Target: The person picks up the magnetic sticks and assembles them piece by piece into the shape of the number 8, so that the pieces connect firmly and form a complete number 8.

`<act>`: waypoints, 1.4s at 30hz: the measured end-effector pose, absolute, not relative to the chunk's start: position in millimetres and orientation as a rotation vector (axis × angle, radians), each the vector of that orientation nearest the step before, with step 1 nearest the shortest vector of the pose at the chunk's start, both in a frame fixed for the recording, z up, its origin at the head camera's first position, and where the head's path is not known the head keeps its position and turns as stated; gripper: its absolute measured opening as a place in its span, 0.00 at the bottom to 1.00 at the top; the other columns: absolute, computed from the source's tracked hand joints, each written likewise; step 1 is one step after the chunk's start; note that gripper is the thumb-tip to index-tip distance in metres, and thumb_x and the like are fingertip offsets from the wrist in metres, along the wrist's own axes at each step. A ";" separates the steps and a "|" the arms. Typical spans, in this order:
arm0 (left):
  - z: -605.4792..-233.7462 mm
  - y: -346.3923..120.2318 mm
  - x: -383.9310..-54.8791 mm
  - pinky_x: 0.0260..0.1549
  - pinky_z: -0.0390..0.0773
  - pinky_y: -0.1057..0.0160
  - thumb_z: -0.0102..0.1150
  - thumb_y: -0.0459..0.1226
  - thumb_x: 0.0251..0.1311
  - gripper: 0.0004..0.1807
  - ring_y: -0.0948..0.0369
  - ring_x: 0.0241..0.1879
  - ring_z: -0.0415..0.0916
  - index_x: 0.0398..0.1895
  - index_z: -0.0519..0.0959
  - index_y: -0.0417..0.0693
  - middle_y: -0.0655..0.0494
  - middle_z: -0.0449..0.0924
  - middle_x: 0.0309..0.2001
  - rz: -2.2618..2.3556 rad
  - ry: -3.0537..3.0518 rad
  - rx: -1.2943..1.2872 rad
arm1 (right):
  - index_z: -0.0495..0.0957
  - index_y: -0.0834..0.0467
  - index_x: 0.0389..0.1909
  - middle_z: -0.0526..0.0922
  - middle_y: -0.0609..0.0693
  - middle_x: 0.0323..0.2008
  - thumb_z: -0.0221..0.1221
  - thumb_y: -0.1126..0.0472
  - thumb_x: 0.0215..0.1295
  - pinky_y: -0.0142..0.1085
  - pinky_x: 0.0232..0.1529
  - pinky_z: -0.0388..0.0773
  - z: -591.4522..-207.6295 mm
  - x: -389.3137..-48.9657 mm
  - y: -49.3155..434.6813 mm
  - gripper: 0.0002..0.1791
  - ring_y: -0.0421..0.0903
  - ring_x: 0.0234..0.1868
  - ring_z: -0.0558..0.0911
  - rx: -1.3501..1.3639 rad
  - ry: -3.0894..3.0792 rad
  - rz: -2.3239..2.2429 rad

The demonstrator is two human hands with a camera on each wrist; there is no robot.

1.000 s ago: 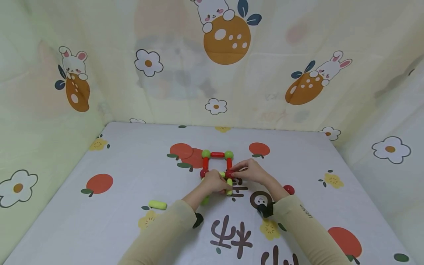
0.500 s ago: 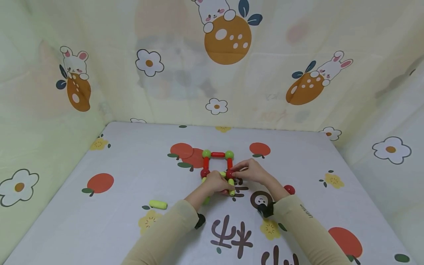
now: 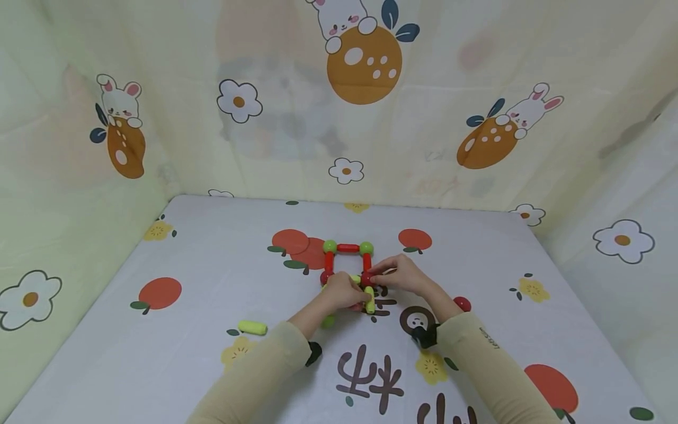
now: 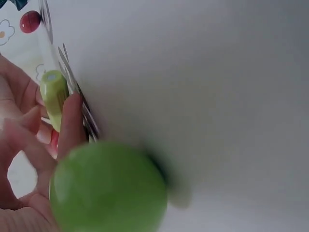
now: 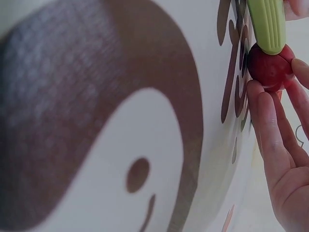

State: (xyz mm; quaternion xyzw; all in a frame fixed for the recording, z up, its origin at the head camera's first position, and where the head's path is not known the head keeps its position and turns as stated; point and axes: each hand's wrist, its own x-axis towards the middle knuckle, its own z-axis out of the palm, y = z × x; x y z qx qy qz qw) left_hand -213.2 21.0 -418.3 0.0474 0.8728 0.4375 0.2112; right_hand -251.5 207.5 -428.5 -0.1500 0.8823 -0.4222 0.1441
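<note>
On the table stands a square of red rods (image 3: pixel 348 248) with green balls (image 3: pixel 330 246) at its far corners and red balls at its near ones. My right hand (image 3: pixel 399 275) grips the near right red ball (image 5: pixel 271 67) between thumb and fingers. A yellow-green rod (image 3: pixel 369 300) meets that ball and points toward me; my left hand (image 3: pixel 341 291) pinches it. Another yellow-green rod, partly covered by my left hand, lies between the near red balls. Close under the left wrist is a green ball (image 4: pixel 108 188), its link to the frame hidden by the hand.
A loose yellow-green rod (image 3: pixel 252 328) lies left of my left forearm. Beside my right wrist rests a loose red ball (image 3: pixel 462 304). Printed cloth covers the table (image 3: pixel 212 253), and patterned curtains (image 3: pixel 286 176) close off the back and both sides.
The near end of the pinched yellow-green rod has swung slightly to the right. My left hand has shifted only a little; the right hand keeps its hold on the red ball.
</note>
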 end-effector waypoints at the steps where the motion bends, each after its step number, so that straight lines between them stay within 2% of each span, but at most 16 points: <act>1: -418.3 19.2 -213.6 0.17 0.64 0.70 0.63 0.42 0.53 0.14 0.61 0.17 0.70 0.20 0.82 0.40 0.53 0.76 0.15 1.205 2.447 0.154 | 0.82 0.62 0.42 0.83 0.52 0.36 0.62 0.59 0.57 0.34 0.35 0.76 -428.4 -251.5 207.5 0.14 0.46 0.36 0.78 -0.431 2.544 -1.218; 7: -414.9 4.7 -221.3 0.25 0.73 0.67 0.61 0.40 0.56 0.13 0.61 0.25 0.72 0.39 0.80 0.39 0.56 0.76 0.26 1.124 2.556 0.345 | 0.82 0.62 0.42 0.83 0.52 0.37 0.62 0.59 0.57 0.35 0.38 0.76 -427.8 -250.7 206.7 0.14 0.47 0.38 0.78 -0.416 2.533 -1.231; 11: -408.9 -9.2 -231.5 0.28 0.73 0.67 0.60 0.37 0.56 0.12 0.61 0.29 0.72 0.42 0.80 0.41 0.56 0.76 0.29 1.041 2.650 0.479 | 0.82 0.61 0.42 0.83 0.52 0.37 0.62 0.59 0.57 0.36 0.39 0.77 -426.4 -249.4 204.7 0.14 0.48 0.39 0.79 -0.385 2.541 -1.220; 16: -402.1 -24.6 -240.9 0.31 0.74 0.66 0.62 0.34 0.55 0.14 0.59 0.35 0.70 0.45 0.79 0.41 0.50 0.76 0.37 1.002 2.739 0.500 | 0.82 0.60 0.43 0.83 0.52 0.38 0.63 0.58 0.57 0.36 0.39 0.77 -424.8 -248.0 203.5 0.14 0.47 0.40 0.79 -0.373 2.553 -1.205; 19: -401.5 -31.9 -245.1 0.30 0.73 0.65 0.62 0.34 0.54 0.15 0.58 0.37 0.68 0.46 0.79 0.41 0.49 0.75 0.39 0.964 2.757 0.482 | 0.81 0.60 0.43 0.83 0.52 0.38 0.63 0.58 0.57 0.36 0.39 0.77 -424.3 -247.1 203.4 0.14 0.47 0.39 0.79 -0.379 2.548 -1.213; 24: -406.7 -39.5 -250.8 0.31 0.72 0.67 0.64 0.35 0.53 0.14 0.59 0.39 0.67 0.44 0.81 0.42 0.53 0.74 0.38 0.909 2.723 0.464 | 0.81 0.61 0.43 0.82 0.52 0.38 0.62 0.59 0.57 0.36 0.38 0.77 -424.1 -246.7 203.6 0.14 0.47 0.38 0.80 -0.397 2.543 -1.218; 33: -406.1 -39.1 -252.3 0.30 0.74 0.69 0.65 0.34 0.51 0.13 0.60 0.35 0.70 0.41 0.83 0.41 0.54 0.80 0.34 0.872 2.719 0.481 | 0.81 0.61 0.43 0.82 0.52 0.38 0.62 0.59 0.57 0.36 0.39 0.77 -424.8 -246.9 203.8 0.14 0.47 0.38 0.80 -0.424 2.561 -1.198; 42: -405.4 -38.4 -257.9 0.31 0.74 0.69 0.67 0.35 0.49 0.12 0.61 0.34 0.72 0.38 0.84 0.43 0.56 0.81 0.31 0.848 2.708 0.460 | 0.81 0.60 0.43 0.82 0.52 0.38 0.62 0.58 0.57 0.36 0.39 0.77 -427.2 -246.9 204.7 0.14 0.46 0.37 0.80 -0.430 2.567 -1.203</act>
